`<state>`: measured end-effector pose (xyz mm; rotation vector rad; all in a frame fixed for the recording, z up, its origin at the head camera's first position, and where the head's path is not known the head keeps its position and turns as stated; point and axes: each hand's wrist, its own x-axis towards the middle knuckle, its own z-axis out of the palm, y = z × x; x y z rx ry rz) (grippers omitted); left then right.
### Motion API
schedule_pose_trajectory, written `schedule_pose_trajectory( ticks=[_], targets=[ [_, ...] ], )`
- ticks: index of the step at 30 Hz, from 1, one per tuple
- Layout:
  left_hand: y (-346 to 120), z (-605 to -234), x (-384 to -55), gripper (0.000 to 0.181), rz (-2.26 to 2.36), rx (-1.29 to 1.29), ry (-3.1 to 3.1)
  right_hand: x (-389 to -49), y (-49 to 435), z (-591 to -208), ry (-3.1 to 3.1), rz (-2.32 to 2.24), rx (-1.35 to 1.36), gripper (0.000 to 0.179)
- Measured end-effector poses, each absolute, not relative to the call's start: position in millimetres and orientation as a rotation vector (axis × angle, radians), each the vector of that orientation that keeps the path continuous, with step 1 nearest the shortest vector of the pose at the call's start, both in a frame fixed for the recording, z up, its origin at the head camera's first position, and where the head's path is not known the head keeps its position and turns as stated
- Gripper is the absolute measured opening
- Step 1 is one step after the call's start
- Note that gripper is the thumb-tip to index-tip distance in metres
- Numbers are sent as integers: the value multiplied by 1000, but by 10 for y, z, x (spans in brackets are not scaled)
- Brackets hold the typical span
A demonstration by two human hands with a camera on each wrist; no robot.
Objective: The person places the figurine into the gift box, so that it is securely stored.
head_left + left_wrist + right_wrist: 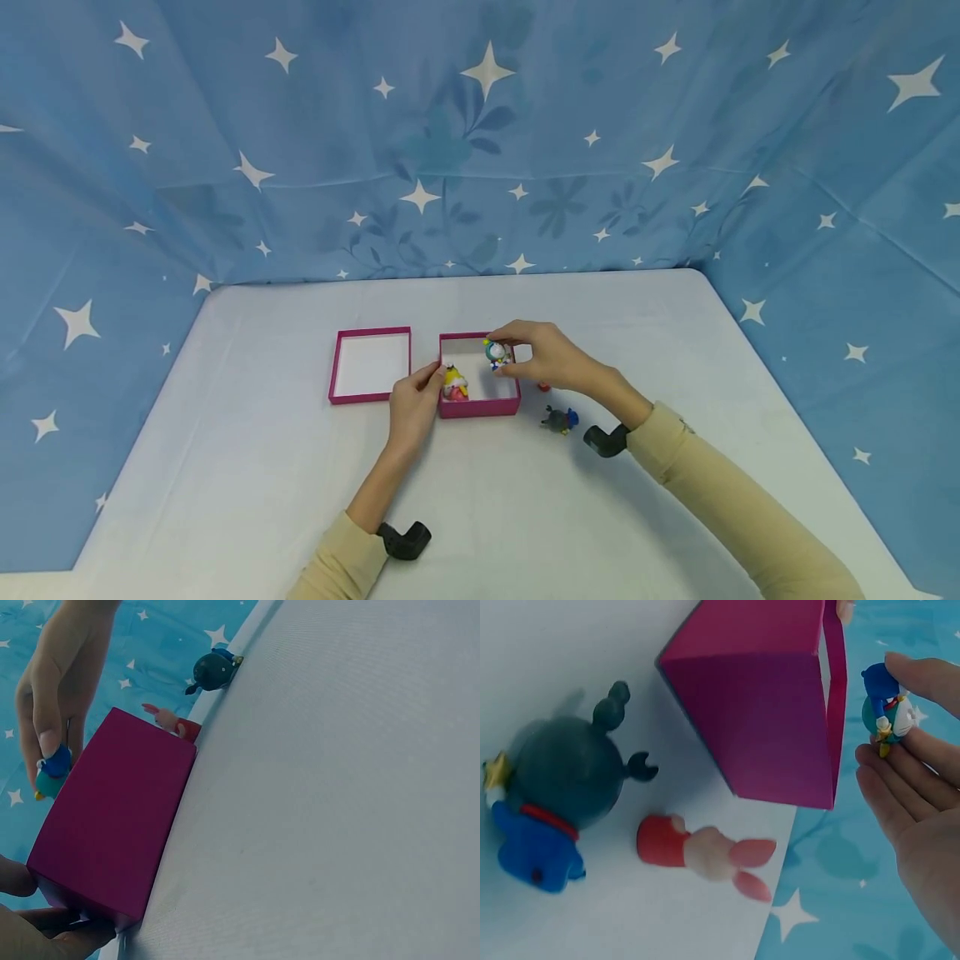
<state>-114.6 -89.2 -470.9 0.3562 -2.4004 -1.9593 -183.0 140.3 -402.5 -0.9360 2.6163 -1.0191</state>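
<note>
Item 1: blue-and-teal figure point(497, 353), one. Location: above the mouth of the box point(480, 408), toward its right end; the right wrist view shows it clear of the rim. Long axis roughly front to back, yellow tip away from the person, blue part nearer; exact tilt cannot be told.

Item 2: right grip point(551, 358). Holding item 1, thumb one side, fingertips the other, reaching in from the right. Nearer of the two to the figure.

Item 3: left grip point(414, 408). Holding the box at its left side, near the front corner.

Containers.
Box: magenta outside, pale inside, mouth upward, set on the bench point(247, 467). Contents: one yellow-and-pink figure point(454, 384), at the left end. Right part of the floor bare below item 1.
Lid point(371, 367): magenta rim, white inside, lying inner face up left of the box, a gap between.

Loose, right of the box.
Red figure point(697, 851), pink-eared, just beside the right wall; partly hidden in the head view by the right grip.
Grey-green figure point(560, 419), blue at one end, lying nearer the person.
</note>
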Motion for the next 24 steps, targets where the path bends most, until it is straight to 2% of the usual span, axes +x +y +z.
schedule_pose_trajectory(
  ticks=[24],
  targets=[
    [-878, -4704, -1159, 41, -1914, 364, -2404, -1871, 1027, -4191, 2535, -655, -1031, 49]
  ],
)
